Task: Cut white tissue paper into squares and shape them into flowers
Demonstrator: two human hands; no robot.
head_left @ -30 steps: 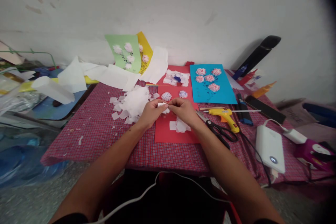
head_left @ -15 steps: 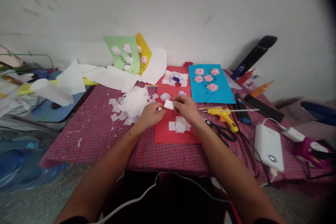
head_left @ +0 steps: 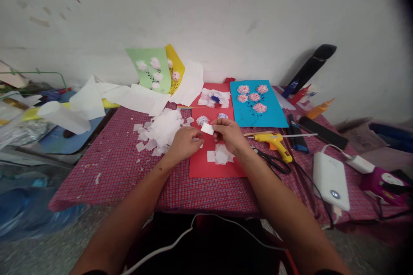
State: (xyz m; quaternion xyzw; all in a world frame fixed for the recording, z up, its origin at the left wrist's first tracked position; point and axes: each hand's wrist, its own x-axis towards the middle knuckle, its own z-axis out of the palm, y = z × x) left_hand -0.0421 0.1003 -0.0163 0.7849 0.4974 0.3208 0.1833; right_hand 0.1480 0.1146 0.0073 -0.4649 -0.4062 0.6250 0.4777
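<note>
My right hand [head_left: 228, 134] pinches a small white paper square [head_left: 207, 128] above the red sheet [head_left: 206, 171]. Close on its left, my left hand [head_left: 187, 140] has its fingertips bent together; a bit of white shows at them, partly hidden. Below the hands, several white squares [head_left: 221, 154] lie on the red sheet. Two speckled round blossoms, one of them the left blossom [head_left: 202, 120], sit higher on that sheet. Left of my left hand is a heap of white paper squares [head_left: 164, 128].
A blue card with pink blossoms [head_left: 245, 114], a yellow glue gun [head_left: 272, 138], black scissors [head_left: 274, 163] and a white power bank [head_left: 331, 180] are on the right. Green flower card [head_left: 151, 66] leans at the wall. Crumpled paper with paint [head_left: 214, 98] lies behind the hands.
My left hand has shifted slightly down, its fingertips a little lower beside the square. My right hand still holds the paper square in nearly the same place. The view has tilted slightly.
</note>
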